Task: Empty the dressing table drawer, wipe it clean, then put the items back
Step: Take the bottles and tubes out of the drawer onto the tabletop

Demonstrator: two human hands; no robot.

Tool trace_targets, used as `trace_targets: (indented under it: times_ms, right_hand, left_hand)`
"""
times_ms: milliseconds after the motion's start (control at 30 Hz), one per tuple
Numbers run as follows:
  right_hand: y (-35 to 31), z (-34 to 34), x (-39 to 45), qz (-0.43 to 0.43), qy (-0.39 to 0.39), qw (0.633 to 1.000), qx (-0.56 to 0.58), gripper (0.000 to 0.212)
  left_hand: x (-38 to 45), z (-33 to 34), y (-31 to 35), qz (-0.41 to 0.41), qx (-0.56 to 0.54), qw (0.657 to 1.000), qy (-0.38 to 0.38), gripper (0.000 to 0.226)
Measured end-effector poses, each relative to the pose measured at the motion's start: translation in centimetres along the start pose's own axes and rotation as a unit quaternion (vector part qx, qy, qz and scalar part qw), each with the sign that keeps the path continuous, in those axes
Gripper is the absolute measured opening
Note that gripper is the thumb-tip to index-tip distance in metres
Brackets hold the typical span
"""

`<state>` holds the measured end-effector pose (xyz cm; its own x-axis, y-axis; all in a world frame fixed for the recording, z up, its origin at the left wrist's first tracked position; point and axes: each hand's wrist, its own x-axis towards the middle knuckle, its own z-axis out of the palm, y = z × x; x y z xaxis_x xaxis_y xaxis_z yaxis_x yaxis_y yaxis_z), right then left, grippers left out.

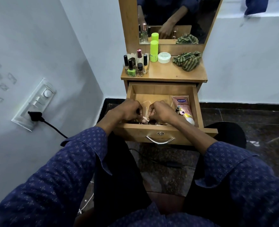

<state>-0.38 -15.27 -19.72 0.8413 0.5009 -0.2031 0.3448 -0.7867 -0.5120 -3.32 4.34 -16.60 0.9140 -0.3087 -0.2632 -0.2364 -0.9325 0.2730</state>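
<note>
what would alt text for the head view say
Both hands, left and right, reach into the open drawer with curled fingers among small items, beside a pink tube. On the tabletop stand nail polishes and a cloth.

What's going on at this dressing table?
A person sits facing the open drawer, both hands inside it. The left hand and right hand have curled fingers among small items at the front; what each grips is unclear. A pink tube lies at the drawer's right. Bottles and a cloth sit on top.
</note>
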Motion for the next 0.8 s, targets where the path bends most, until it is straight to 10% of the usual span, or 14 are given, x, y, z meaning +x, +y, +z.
trace_targets:
  times_ms: [433,800]
  right_hand:
    - [0.2,0.5,-0.8,0.014,-0.048,0.993,0.111,0.009]
    - [0.3,0.9,-0.4,0.020,-0.062,0.994,0.085,0.011]
  left_hand:
    - [0.0,0.7,0.5,0.017,0.084,0.995,-0.046,0.009]
    - [-0.4,-0.6,0.0,0.009,-0.107,0.994,-0.025,0.005]
